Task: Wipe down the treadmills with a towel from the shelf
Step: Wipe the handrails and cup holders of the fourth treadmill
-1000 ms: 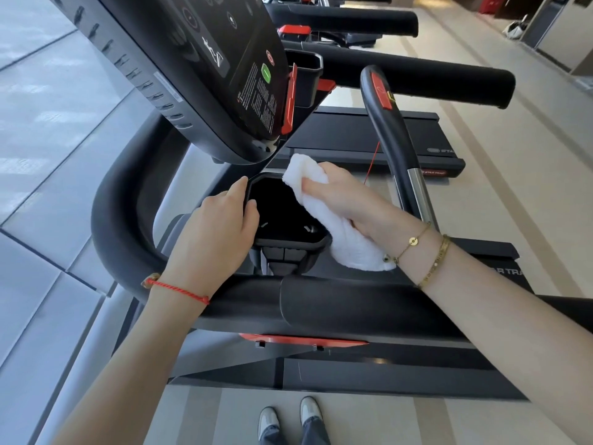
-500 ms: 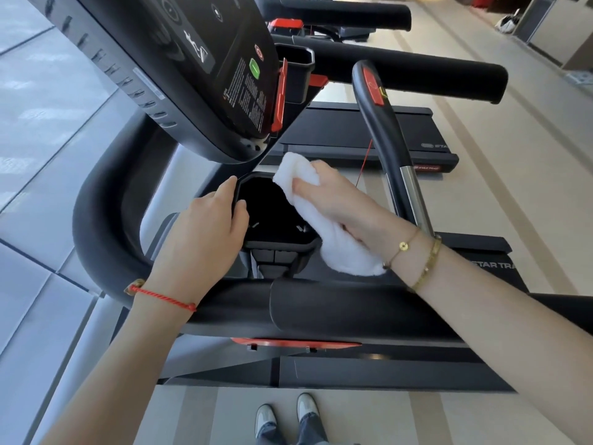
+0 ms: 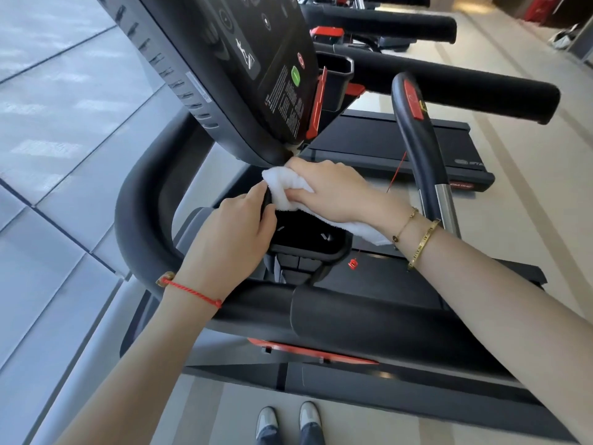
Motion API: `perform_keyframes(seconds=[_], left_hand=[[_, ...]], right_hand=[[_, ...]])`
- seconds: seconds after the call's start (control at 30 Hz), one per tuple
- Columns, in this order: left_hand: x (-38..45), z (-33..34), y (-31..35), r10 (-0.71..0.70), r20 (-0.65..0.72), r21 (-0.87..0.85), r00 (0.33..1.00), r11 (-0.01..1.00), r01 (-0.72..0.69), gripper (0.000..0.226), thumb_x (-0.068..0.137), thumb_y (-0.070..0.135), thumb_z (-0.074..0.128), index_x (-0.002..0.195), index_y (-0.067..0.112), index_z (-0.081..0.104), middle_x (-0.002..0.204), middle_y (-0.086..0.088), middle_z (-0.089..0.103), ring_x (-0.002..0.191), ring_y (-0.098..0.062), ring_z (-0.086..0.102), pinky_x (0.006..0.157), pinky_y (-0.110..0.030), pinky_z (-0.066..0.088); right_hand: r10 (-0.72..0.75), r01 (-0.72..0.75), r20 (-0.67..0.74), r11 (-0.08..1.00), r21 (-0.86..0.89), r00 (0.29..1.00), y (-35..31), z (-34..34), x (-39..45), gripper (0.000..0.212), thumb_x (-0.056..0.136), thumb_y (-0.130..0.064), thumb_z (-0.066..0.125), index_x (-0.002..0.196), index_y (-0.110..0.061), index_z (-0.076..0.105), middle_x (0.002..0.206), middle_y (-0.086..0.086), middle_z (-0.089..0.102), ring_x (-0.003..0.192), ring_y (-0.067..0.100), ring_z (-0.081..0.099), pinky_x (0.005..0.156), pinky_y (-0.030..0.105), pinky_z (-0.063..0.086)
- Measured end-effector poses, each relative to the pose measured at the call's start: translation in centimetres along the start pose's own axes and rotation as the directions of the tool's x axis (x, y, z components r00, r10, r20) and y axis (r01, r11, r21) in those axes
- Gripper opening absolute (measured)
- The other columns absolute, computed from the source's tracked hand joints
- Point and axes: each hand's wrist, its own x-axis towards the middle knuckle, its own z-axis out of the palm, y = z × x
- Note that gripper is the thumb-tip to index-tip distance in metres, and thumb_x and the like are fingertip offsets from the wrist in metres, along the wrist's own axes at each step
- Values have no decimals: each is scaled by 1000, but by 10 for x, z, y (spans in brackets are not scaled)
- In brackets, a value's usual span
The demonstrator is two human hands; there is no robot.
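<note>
A black treadmill stands side-on in front of me, its console tilted overhead and its padded handrail crossing below my arms. My right hand grips a white towel and presses it onto the far rim of the black cup holder, just under the console's lower edge. The towel's tail trails back under my right wrist. My left hand holds the cup holder's left rim, fingers curled over its edge and touching the towel.
An upright grip with a red stop tab rises right of my right hand. A red safety clip dangles on a cord. More treadmills line up behind. Grey tiled floor lies left, beige floor right, my shoes below.
My right hand has carried the towel from the cup holder's right rim to its far left corner under the console. My left hand has stayed on the left rim.
</note>
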Motion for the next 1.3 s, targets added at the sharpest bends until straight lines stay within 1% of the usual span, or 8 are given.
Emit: perform_keyframes(seconds=[0.17, 0.4, 0.53, 0.67, 0.87, 1.07, 1.2, 1.3], left_hand=[[3, 2, -3, -6, 15, 7, 1000, 1000, 6, 40, 99, 30, 41, 138, 24, 50, 62, 12, 44, 53, -2, 41, 44, -16, 23], [2, 5, -5, -7, 19, -14, 1000, 1000, 7, 44, 99, 31, 41, 142, 20, 47, 60, 10, 47, 53, -3, 40, 47, -14, 23], [2, 5, -5, -2, 17, -5, 1000, 1000, 2, 45, 100, 32, 40, 142, 19, 46, 59, 10, 44, 52, -4, 39, 46, -16, 23], [2, 4, -4, -8, 17, -2, 1000, 1000, 8, 45, 100, 32, 40, 143, 20, 45, 60, 9, 44, 54, -9, 39, 46, -16, 21], [2, 5, -4, 3, 18, -44, 1000, 999, -2, 45, 101, 32, 40, 144, 19, 44, 64, 8, 52, 54, -3, 43, 46, -15, 25], [3, 8, -6, 21, 14, -50, 1000, 999, -20, 48, 100, 32, 39, 145, 17, 43, 71, 5, 59, 54, -2, 42, 48, -14, 25], [3, 7, -5, 13, 23, -59, 1000, 998, -11, 47, 100, 32, 39, 145, 18, 43, 69, 5, 60, 54, -5, 46, 48, -16, 27], [3, 6, -5, 8, 16, -63, 1000, 998, -7, 46, 100, 31, 40, 144, 18, 44, 66, 5, 58, 53, -5, 44, 47, -16, 26]], right_hand=[[230, -215, -87, 964, 158, 969, 2, 5, -20, 30, 94, -44, 51, 113, -21, 51, 96, 0, 61, 90, 27, 54, 68, 36, 33], [413, -386, 78, 746, 543, 907, 4, 13, -57, 51, 99, -30, 49, 139, -5, 30, 131, 7, 46, 107, 20, 48, 78, 29, 35], [398, -360, 100, 662, 658, 912, -2, -8, -37, 17, 89, -11, 57, 103, 0, 57, 79, -4, 58, 73, 11, 52, 54, 11, 38], [437, -361, 98, 572, 737, 894, -4, -7, -44, 2, 89, -13, 59, 89, -13, 60, 82, -5, 62, 73, 6, 59, 56, 14, 47], [538, -484, 274, 298, 823, 797, -16, 9, -76, 47, 99, -39, 48, 137, -21, 28, 109, 0, 58, 95, 13, 59, 73, 31, 48], [561, -434, 134, 445, 783, 817, -17, 7, -63, 30, 100, -28, 47, 126, -15, 39, 110, -3, 55, 89, 10, 55, 59, 21, 40], [451, -289, 83, 409, 866, 888, -15, -3, -54, 6, 83, 4, 43, 79, 2, 47, 61, -18, 50, 58, 1, 42, 47, 2, 35], [477, -368, 144, 416, 832, 867, -14, 0, -60, 22, 94, -14, 50, 115, -7, 52, 96, -10, 62, 84, 9, 57, 60, 18, 45]])
